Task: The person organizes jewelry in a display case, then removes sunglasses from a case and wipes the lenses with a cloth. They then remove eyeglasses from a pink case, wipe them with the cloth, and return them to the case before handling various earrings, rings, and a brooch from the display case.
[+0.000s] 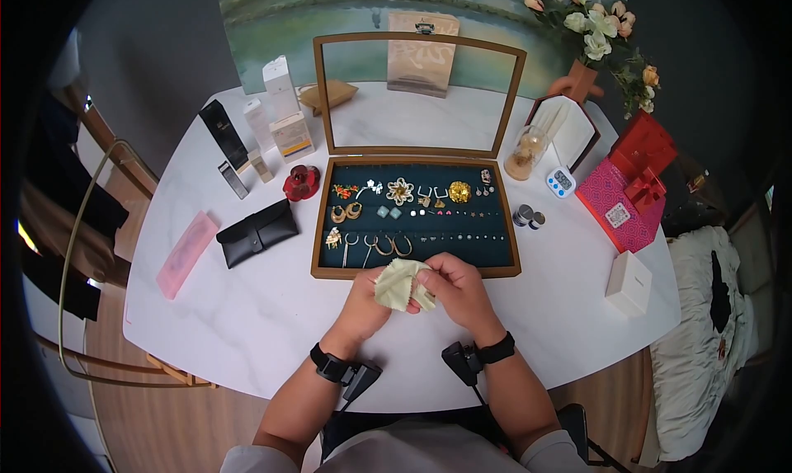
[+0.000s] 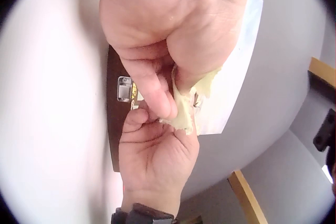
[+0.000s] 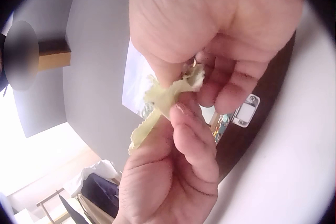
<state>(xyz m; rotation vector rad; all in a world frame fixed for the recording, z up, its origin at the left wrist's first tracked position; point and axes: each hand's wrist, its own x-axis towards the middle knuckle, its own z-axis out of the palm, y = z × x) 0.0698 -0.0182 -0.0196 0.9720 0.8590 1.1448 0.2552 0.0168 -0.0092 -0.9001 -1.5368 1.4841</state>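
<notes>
In front of the jewellery box [image 1: 417, 272], both hands hold a small pale yellow polishing cloth [image 1: 394, 285] with zigzag edges. My left hand [image 1: 369, 302] grips its left side. My right hand [image 1: 464, 290] pinches its right side, thumb over the folds. A glint of a small gold-coloured piece [image 3: 195, 62] shows by the right fingers in the right wrist view, mostly hidden by cloth and fingers; I cannot tell what it is. Inside the box, rows of earrings [image 1: 402, 244] and brooches [image 1: 400, 192] lie on dark green lining, its glass lid [image 1: 320, 85] raised.
On the left are a black case [image 1: 257, 234], a pink pouch [image 1: 188, 254], a red flower-shaped item [image 1: 302, 182] and several cosmetic boxes [image 1: 281, 85]. To the right stand a timer [image 1: 560, 182], two small jars [image 1: 523, 216], a red gift box [image 1: 619, 188] and a white box [image 1: 629, 283].
</notes>
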